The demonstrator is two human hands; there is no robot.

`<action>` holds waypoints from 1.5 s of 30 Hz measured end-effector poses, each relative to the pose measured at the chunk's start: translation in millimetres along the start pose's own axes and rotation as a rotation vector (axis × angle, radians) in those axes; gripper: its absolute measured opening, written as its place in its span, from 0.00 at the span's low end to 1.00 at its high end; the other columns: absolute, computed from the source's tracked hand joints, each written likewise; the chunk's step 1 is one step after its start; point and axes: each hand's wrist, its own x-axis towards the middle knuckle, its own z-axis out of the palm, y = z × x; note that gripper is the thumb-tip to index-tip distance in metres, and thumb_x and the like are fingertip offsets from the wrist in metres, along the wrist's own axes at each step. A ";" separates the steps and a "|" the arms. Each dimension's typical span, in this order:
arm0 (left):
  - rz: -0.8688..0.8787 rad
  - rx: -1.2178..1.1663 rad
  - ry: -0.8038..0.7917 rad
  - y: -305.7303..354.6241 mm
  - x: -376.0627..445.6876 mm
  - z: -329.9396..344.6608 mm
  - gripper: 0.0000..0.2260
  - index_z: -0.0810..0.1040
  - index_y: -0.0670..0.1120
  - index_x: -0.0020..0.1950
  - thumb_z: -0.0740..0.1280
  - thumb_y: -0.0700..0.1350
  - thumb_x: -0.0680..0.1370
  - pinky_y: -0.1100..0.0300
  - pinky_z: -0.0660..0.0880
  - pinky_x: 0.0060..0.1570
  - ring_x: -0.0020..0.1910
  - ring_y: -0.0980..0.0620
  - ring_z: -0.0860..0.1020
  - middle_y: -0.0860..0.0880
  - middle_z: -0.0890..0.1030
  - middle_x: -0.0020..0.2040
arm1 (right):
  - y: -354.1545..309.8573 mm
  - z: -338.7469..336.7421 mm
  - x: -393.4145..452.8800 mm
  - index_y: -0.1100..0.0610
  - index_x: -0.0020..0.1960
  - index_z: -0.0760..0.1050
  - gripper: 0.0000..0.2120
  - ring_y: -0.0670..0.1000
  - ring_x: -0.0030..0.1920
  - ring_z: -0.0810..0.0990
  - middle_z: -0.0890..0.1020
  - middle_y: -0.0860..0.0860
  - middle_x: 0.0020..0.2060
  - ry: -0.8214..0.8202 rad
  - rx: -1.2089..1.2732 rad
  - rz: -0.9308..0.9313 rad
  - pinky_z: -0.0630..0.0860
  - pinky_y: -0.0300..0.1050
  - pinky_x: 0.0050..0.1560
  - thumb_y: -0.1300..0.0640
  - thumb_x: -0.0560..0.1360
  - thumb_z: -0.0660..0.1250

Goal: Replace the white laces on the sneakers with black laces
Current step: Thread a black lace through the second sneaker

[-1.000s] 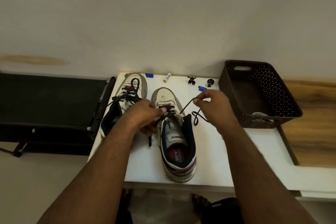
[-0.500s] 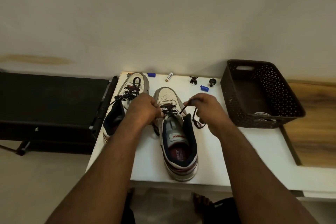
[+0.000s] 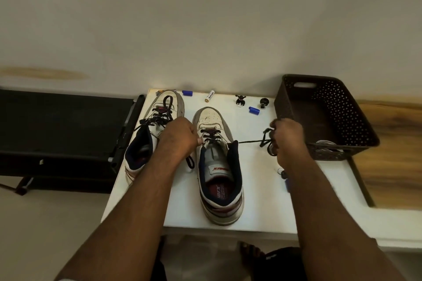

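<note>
My right hand point(image 3: 288, 138) pinches the black lace point(image 3: 250, 142) taut, right of the sneaker point(image 3: 219, 162); my left hand point(image 3: 180, 137) grips its eyelets. I should pull evenly.

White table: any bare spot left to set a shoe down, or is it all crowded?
Bare patch on the white table: near-right corner, between the right sneaker and the table's right edge, below the brown basket, apart from small items beside the right forearm. Crowded: the back edge with battery, blue caps and figurines; the left side holds the left sneaker.
</note>
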 end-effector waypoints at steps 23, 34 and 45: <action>-0.085 -0.031 -0.077 10.9 -12.6 3.7 0.09 0.83 0.40 0.51 0.71 0.38 0.72 0.56 0.78 0.42 0.44 0.45 0.81 0.43 0.83 0.45 | 6.5 47.5 -27.1 0.57 0.52 0.84 0.08 0.36 0.37 0.72 0.80 0.46 0.44 -0.467 -0.743 -0.578 0.65 0.23 0.35 0.60 0.74 0.71; -0.311 -0.628 -0.168 1.3 -7.6 -3.2 0.07 0.82 0.37 0.42 0.68 0.28 0.73 0.55 0.78 0.36 0.40 0.46 0.80 0.38 0.83 0.49 | 7.1 57.7 -37.4 0.53 0.58 0.82 0.12 0.51 0.51 0.77 0.79 0.51 0.51 -0.506 -0.985 -0.777 0.74 0.42 0.50 0.59 0.77 0.66; -0.320 -0.751 -0.288 1.0 -9.4 -8.9 0.07 0.78 0.38 0.43 0.62 0.36 0.79 0.61 0.77 0.25 0.25 0.51 0.80 0.45 0.81 0.30 | 14.0 63.2 -39.1 0.55 0.54 0.83 0.10 0.48 0.45 0.77 0.83 0.51 0.47 -0.468 -1.001 -0.777 0.67 0.36 0.42 0.56 0.77 0.65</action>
